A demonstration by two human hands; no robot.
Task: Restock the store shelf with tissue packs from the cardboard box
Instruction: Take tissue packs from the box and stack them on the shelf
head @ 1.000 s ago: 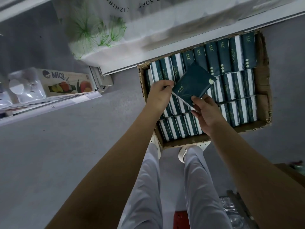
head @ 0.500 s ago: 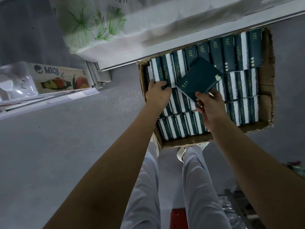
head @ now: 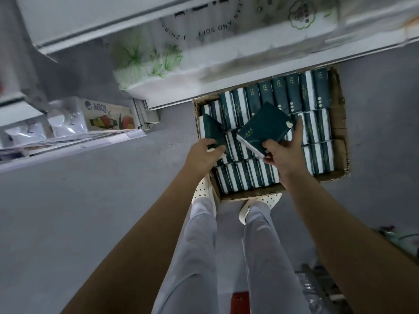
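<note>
Tissue pack – dark green, white side strip, tilted above the middle of the cardboard box; right hand grips its near corner, thumb on the face, forefinger stretched along the far edge.

Second tissue pack – raised at the box's left end; left hand pinches its lower end between thumb and curled fingers.

Packed rows: same packs, standing on edge, filling the box.

Box stands on the grey floor, against the white shelf base, touching perforated white shoes.

Shelf above: lotus-printed toilet-roll bag. Left: MIQI carton.
</note>
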